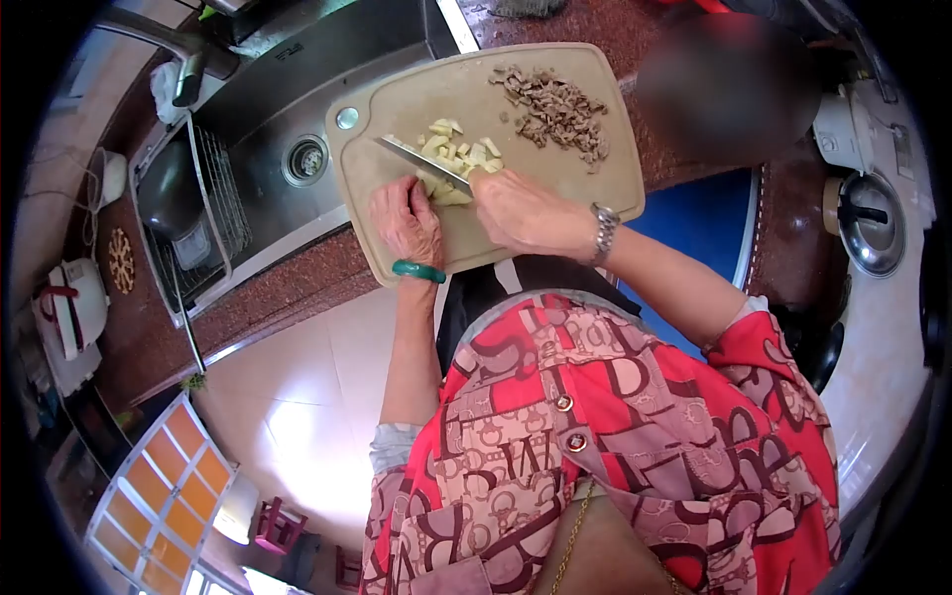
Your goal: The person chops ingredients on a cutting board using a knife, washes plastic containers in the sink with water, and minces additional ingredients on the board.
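My right hand (526, 210) grips a kitchen knife (421, 162), its handle hidden in the fingers. The blade slants across a pile of pale yellow-green vegetable pieces (458, 151) on a beige cutting board (397, 114). My left hand (407, 216), with a green bangle at the wrist, rests on the board just left of the pieces. Its fingers are curled in by the near side of the blade, and whether they hold a piece is hidden. Chopped brown meat (555, 111) lies in a separate heap at the board's far right.
The board overlaps the edge of a steel sink (268, 109) with a drain and faucet (188, 74). A wire rack (220, 188) holding a dark bowl (171, 193) stands at the sink's left. A lidded pan (873, 223) sits on the right counter, near a blurred round shape.
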